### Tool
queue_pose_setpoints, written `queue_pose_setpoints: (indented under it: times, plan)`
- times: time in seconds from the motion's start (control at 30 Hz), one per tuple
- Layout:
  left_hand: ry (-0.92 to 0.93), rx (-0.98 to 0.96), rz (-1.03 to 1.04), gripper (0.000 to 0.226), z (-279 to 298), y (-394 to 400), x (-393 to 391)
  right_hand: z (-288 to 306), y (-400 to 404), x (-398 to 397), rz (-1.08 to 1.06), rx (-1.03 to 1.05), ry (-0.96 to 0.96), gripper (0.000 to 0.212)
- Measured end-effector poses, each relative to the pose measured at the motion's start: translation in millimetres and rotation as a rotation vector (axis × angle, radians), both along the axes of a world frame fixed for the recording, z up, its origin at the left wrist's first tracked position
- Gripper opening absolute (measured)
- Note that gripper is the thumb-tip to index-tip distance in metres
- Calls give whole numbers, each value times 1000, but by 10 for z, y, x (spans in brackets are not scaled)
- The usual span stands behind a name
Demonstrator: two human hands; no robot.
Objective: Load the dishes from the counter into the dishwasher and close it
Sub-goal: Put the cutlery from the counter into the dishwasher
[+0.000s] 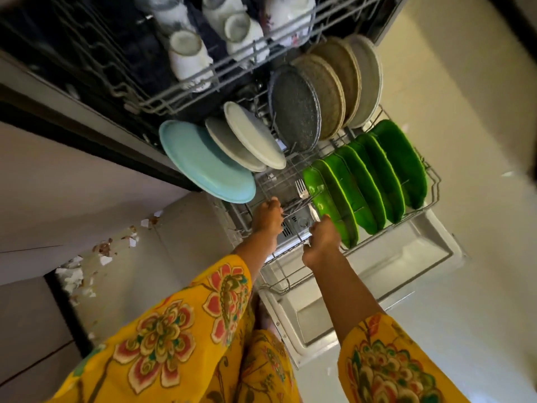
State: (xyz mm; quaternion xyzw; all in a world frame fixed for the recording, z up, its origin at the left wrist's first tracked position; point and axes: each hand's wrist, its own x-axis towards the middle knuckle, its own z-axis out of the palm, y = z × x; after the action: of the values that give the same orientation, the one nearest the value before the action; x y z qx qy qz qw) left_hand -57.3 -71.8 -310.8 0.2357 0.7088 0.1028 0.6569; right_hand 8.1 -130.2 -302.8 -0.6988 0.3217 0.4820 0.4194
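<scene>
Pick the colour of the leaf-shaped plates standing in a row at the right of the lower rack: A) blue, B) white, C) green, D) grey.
C: the leaf-shaped plates standing on edge at the right of the lower rack are bright green, next to the right hand.

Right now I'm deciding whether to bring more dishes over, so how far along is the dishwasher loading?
Mostly loaded: green plates, round plates and a blue plate stand in the lower rack, cups sit above. In hand: left hand and right hand grip the rack's front edge. Left: slide both racks in, shut the door. The counter isn't visible.
</scene>
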Motion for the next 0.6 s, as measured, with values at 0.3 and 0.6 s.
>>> queue_pose_setpoints:
  times: [0.3,0.6]
  plan:
    - [-141,59,180,32,1062,43,-468,850,59,-417,381,206,-52,27]
    - [-199,196,351,28,2064,-49,-1289,1914,188,-1068,712,366,-134,15]
